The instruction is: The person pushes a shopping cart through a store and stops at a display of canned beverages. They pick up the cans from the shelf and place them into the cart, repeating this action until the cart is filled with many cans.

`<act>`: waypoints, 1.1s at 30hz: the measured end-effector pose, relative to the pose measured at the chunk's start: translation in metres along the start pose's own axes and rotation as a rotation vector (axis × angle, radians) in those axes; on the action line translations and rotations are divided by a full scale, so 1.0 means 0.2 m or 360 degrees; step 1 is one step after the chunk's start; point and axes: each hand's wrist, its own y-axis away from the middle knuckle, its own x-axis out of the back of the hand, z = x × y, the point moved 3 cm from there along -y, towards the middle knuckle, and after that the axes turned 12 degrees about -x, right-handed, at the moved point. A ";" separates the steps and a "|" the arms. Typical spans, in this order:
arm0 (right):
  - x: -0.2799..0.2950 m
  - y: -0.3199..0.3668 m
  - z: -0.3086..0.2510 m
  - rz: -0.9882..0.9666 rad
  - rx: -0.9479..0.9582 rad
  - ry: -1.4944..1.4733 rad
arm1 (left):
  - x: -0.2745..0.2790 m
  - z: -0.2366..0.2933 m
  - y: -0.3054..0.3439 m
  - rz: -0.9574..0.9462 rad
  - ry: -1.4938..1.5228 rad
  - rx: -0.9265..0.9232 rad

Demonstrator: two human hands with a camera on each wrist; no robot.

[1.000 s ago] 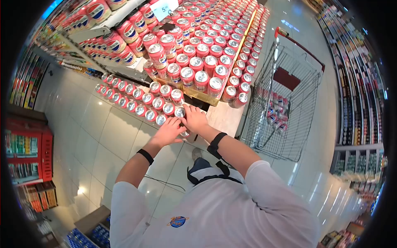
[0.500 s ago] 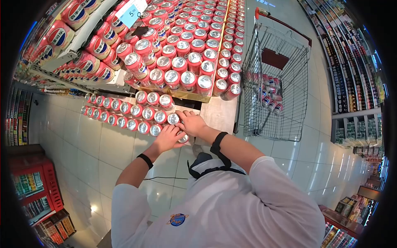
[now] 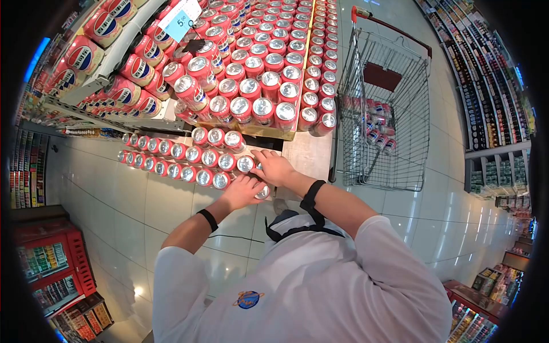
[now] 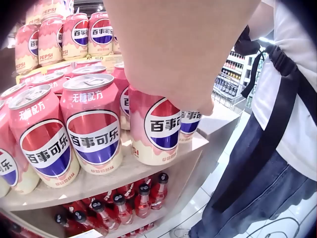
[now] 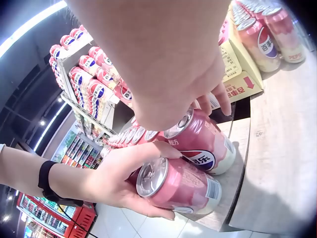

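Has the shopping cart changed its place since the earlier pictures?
No. Judged against the wooden ledge, the shopping cart stands at the same place beside it; only the head view has shifted.

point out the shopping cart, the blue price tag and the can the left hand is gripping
shopping cart (image 3: 382, 76): head view, on its dark red panel
blue price tag (image 3: 176, 24): head view, on its face
can (image 5: 185, 184) gripped by the left hand (image 5: 115, 182): right wrist view, on its pink side

"The soda cans (image 4: 94, 124)?"

"Glossy metal, with shiny silvery lids (image 4: 89, 82)."

"And the shelf top (image 5: 272, 139)?"

"Matt, wood-grained, perhaps laminate."

"The shopping cart (image 3: 382, 77)?"

"Bright metal wire, on glossy floor tiles (image 3: 171, 211)."
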 end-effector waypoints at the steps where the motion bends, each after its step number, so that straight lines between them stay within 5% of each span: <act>1: 0.00 0.00 -0.01 0.0010 0.0009 0.0016 | 0.01 0.02 -0.01 -0.0014 0.0065 0.0013; 12: -0.10 -0.04 -0.19 0.0017 -0.0101 0.0566 | 0.29 0.30 0.03 0.0344 0.0470 0.0439; 22: -0.14 -0.13 -0.10 -0.0006 0.0011 0.0528 | 0.37 0.39 0.03 0.0319 0.0600 0.0613; 27: 0.01 0.01 0.11 -0.0067 0.0051 0.0237 | 0.43 0.44 -0.06 0.0278 0.0611 0.0739; 33: 0.48 0.37 0.50 -0.0032 -0.0455 -0.0446 | 0.48 0.56 -0.27 0.0421 0.0522 0.0742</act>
